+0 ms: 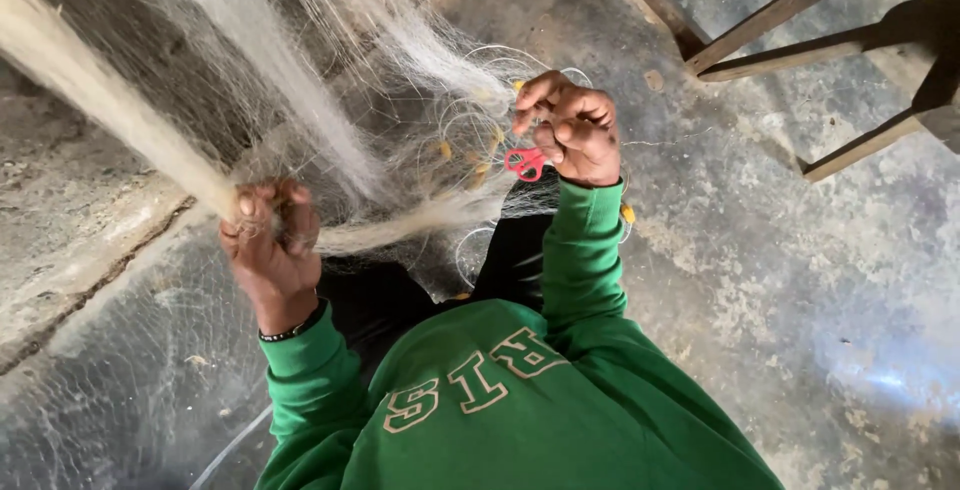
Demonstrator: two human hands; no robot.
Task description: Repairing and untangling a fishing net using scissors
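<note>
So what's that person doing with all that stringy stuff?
A person in a green sweatshirt is handling a fine, pale fishing net. The left hand grips a thick gathered bunch of the net, pulled taut. The right hand pinches the mesh and holds small red-handled scissors. Little yellow floats dot the net. More net lies on the concrete floor.

The left hand [272, 240] grips a bunched fishing net [120, 115]; the right hand [572, 130] holds red scissors [525, 162].
</note>
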